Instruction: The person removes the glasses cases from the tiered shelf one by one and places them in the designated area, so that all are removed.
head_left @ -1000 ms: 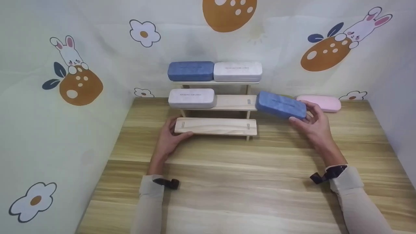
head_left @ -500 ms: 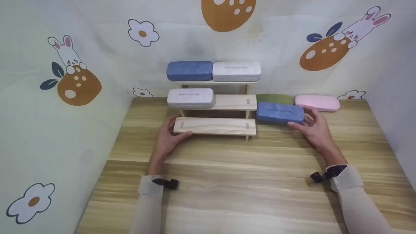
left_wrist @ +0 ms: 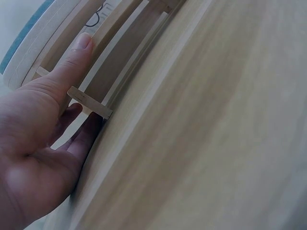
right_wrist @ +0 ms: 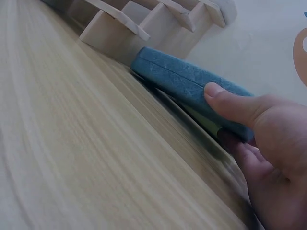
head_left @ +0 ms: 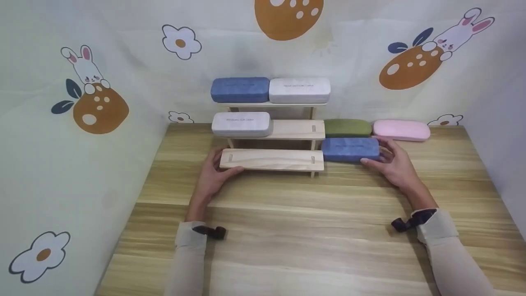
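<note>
A three-tier wooden stand (head_left: pixel 271 160) stands at the back of the table. My left hand (head_left: pixel 211 172) grips the left end of its lowest shelf, thumb on the front edge; the left wrist view shows the thumb (left_wrist: pixel 72 62) along the wood. My right hand (head_left: pixel 394 164) holds a blue case (head_left: pixel 350 149) by its right end, just right of the stand and in front of a green case (head_left: pixel 347 128). In the right wrist view the blue case (right_wrist: pixel 187 84) tilts slightly, with a gap under part of it.
On the top shelf sit another blue case (head_left: pixel 240 89) and a white case (head_left: pixel 300 90). A second white case (head_left: pixel 241 124) rests on the left of the middle shelf. A pink case (head_left: pixel 401 130) lies behind my right hand. Patterned cloth (head_left: pixel 353 53) hangs behind.
My right hand has brought the blue case down and towards me from beside the middle shelf, turning it straighter, and the green case has come into view. My left hand has stayed on the stand.
</note>
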The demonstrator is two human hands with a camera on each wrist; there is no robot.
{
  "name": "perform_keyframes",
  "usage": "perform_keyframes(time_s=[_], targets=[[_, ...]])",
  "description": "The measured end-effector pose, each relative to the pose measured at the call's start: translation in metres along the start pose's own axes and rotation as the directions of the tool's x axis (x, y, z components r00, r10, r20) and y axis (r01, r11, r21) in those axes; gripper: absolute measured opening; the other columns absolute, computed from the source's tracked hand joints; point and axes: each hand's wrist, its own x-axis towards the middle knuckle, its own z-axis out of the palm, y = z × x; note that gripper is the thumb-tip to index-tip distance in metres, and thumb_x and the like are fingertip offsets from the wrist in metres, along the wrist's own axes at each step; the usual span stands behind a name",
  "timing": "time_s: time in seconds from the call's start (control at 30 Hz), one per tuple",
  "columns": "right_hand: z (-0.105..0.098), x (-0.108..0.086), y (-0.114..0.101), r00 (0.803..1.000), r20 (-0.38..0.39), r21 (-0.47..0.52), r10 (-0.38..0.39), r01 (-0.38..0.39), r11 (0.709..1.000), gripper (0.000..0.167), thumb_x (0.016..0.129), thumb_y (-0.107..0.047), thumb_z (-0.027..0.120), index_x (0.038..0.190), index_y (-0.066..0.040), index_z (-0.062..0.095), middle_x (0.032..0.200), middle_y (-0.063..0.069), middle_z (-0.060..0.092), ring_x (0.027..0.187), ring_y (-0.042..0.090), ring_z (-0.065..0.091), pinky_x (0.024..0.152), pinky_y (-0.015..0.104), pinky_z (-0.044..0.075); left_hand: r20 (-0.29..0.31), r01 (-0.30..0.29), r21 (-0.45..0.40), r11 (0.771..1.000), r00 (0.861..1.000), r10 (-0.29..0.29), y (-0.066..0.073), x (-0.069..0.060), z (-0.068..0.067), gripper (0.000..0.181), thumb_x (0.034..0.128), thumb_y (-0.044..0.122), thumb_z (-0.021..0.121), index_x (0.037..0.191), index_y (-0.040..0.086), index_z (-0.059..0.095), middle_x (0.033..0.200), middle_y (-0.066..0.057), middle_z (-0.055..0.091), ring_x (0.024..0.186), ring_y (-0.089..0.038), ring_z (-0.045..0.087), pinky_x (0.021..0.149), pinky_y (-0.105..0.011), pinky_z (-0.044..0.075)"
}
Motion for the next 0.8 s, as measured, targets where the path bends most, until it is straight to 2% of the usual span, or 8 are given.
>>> perform_keyframes(time_s=[0.17,0.27,0.33,0.47,0.57,0.8], targets=[[0.002,0.000,-0.001,0.999,0.010,-0.142,-0.036,0.037,0.989,0.080,0.091,-0.008,0.089,0.156,0.002,0.045,0.154,0.026,0.059,0.123,-0.003,0.061,0.103,0.007,0.048,-0.001,0.001,-0.005,1.000,1.000,-0.001,-0.002,0.000,0.000,0.089,0.0789,0.024,0.100,0.153,0.019,0.052,0.151,-0.004,0.066,0.135,-0.024,0.064,0.119,-0.042,0.049],[0.004,-0.001,-0.001,0.999,-0.002,-0.223,-0.042,0.041,0.974,0.077,0.092,-0.012,0.089,0.154,0.001,0.045,0.152,0.026,0.061,0.124,0.003,0.061,0.104,0.007,0.044,-0.005,0.006,-0.007,1.000,1.000,-0.006,-0.001,0.000,0.000,0.091,0.0780,0.024,0.100,0.154,0.018,0.051,0.151,-0.004,0.066,0.134,-0.024,0.064,0.118,-0.042,0.050],[0.005,-0.001,-0.001,0.999,-0.008,-0.264,-0.042,0.039,0.964,0.074,0.093,-0.014,0.088,0.153,-0.001,0.047,0.151,0.024,0.062,0.130,0.015,0.061,0.108,0.013,0.042,-0.007,0.007,-0.007,1.000,1.000,-0.007,-0.001,-0.001,0.000,0.091,0.0780,0.024,0.100,0.154,0.018,0.051,0.151,-0.004,0.066,0.133,-0.024,0.065,0.117,-0.040,0.050],[0.006,0.000,-0.001,0.999,-0.010,-0.313,-0.036,0.031,0.949,0.077,0.094,-0.015,0.086,0.157,-0.002,0.045,0.152,0.026,0.059,0.138,0.036,0.056,0.118,0.037,0.040,0.000,-0.003,-0.008,1.000,1.000,0.003,-0.001,-0.001,0.000,0.089,0.0788,0.024,0.100,0.153,0.019,0.052,0.151,-0.003,0.066,0.133,-0.024,0.065,0.114,-0.036,0.052],[0.007,0.000,-0.001,1.000,-0.009,-0.332,-0.026,0.022,0.943,0.079,0.095,-0.016,0.085,0.160,-0.002,0.043,0.151,0.028,0.057,0.140,0.041,0.054,0.117,0.050,0.039,0.006,-0.015,-0.005,1.000,1.000,0.015,-0.001,-0.001,-0.001,0.087,0.0794,0.025,0.099,0.152,0.018,0.052,0.151,-0.002,0.066,0.133,-0.023,0.065,0.113,-0.033,0.053],[0.010,0.000,-0.004,1.000,-0.016,-0.355,-0.017,0.010,0.935,0.079,0.097,-0.020,0.084,0.161,-0.001,0.043,0.151,0.027,0.057,0.140,0.039,0.053,0.119,0.055,0.037,0.009,-0.018,-0.015,1.000,1.000,0.018,-0.002,-0.001,-0.001,0.086,0.0791,0.022,0.099,0.151,0.018,0.052,0.149,-0.002,0.068,0.130,-0.023,0.067,0.109,-0.030,0.055]])
